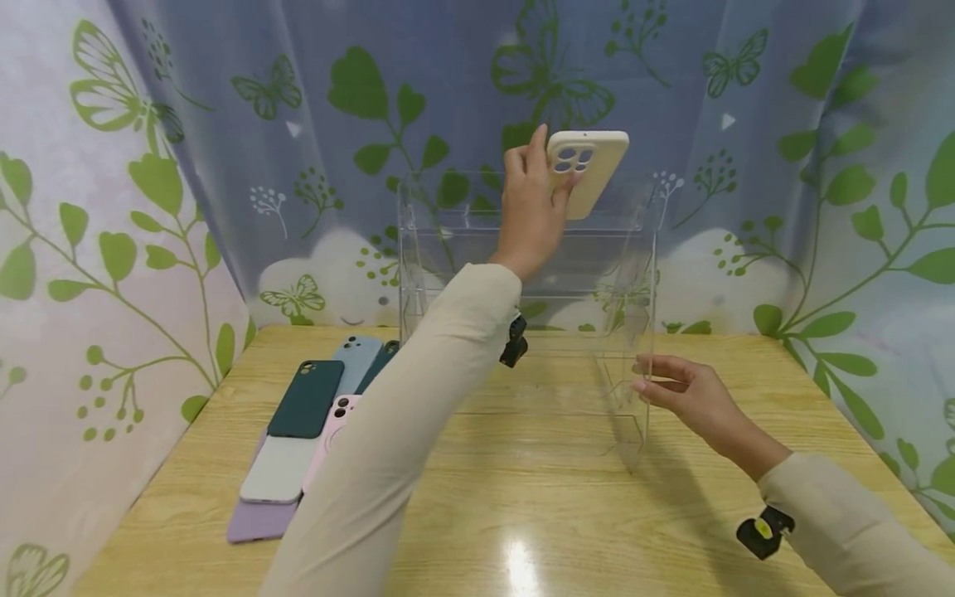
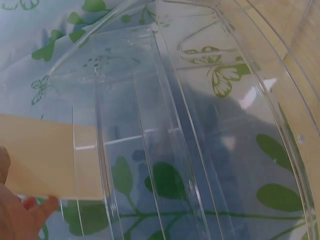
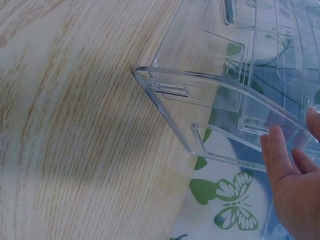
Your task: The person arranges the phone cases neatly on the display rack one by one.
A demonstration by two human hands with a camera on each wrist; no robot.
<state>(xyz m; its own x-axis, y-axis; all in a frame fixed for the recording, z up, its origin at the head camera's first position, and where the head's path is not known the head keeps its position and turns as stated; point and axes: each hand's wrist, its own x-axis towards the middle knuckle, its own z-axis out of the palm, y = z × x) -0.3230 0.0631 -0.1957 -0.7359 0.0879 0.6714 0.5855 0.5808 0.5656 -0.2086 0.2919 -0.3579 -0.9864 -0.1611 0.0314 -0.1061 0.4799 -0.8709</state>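
Note:
My left hand pinches a cream phone case with camera cut-outs at its upper left. It holds the case tilted at the top tier of a clear acrylic tiered stand. In the left wrist view, the lower end of the case shows partly through the clear plastic. Low at the stand's right side is my right hand, its fingers extended and fingertips at the side panel. Whether they touch it firmly I cannot tell.
Several phone cases lie overlapping at the table's left, among them a dark green case, a white case, a purple case and a light blue case. A pink case is partly behind my left sleeve. Patterned curtains surround the wooden table.

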